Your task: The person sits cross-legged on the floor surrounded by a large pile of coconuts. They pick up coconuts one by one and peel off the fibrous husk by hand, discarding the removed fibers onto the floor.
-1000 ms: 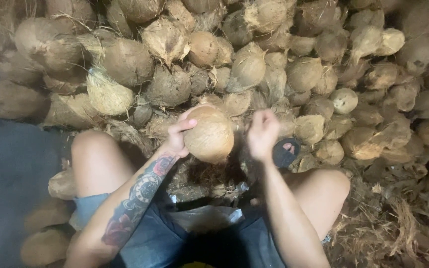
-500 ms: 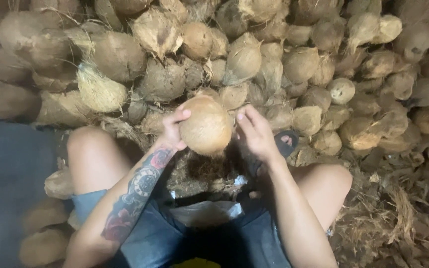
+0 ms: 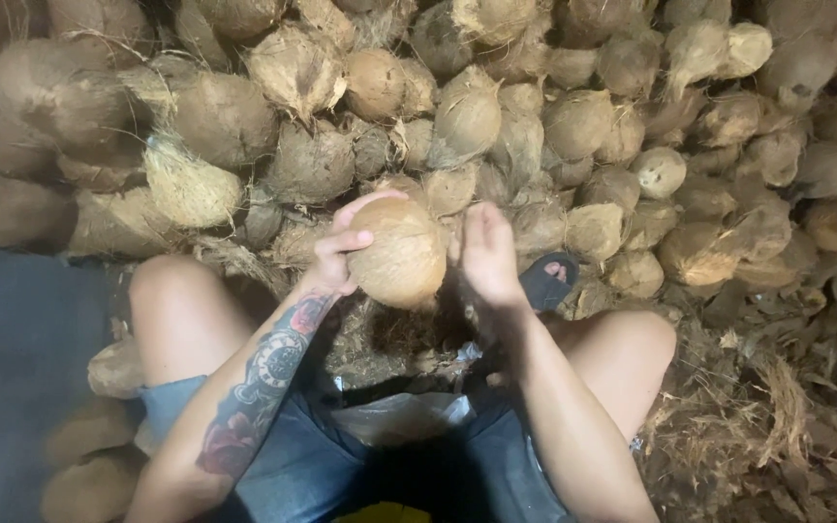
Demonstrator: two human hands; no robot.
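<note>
Coconut: 1 round, pale brown husked coconut (image 3: 399, 252) is held up in front of the seated person, above the gap between the 2 bare knees and just in front of the heap.
Left hand: the left hand (image 3: 339, 254) is curled partly closed on the coconut's left side, with fingertips hooked over its top edge and the thumb laid against its near face; the forearm behind it is tattooed.
Right hand: the right hand (image 3: 488, 254) is seen with fingers loosely open and pointing upward, set against the coconut's right side; whether it grips the shell or only touches it cannot be told.
Heap: a large pile of fibrous brown coconuts (image 3: 457, 116) is stacked across the whole upper part of the view, right behind the held one.
Legs: the person is seated in blue denim shorts (image 3: 293, 465), knees spread to either side of the hands.
Sandal: 1 dark sandal (image 3: 546, 281) is seen on a foot just right of the right hand, against the foot of the heap.
Bag: a pale crumpled plastic bag (image 3: 399, 418) is lying between the thighs, below the coconut.
Husk litter: loose dry husk fibre (image 3: 767, 416) is spread over the floor at the right.
Floor: bare dark floor (image 3: 21, 339) is seen at the left.
</note>
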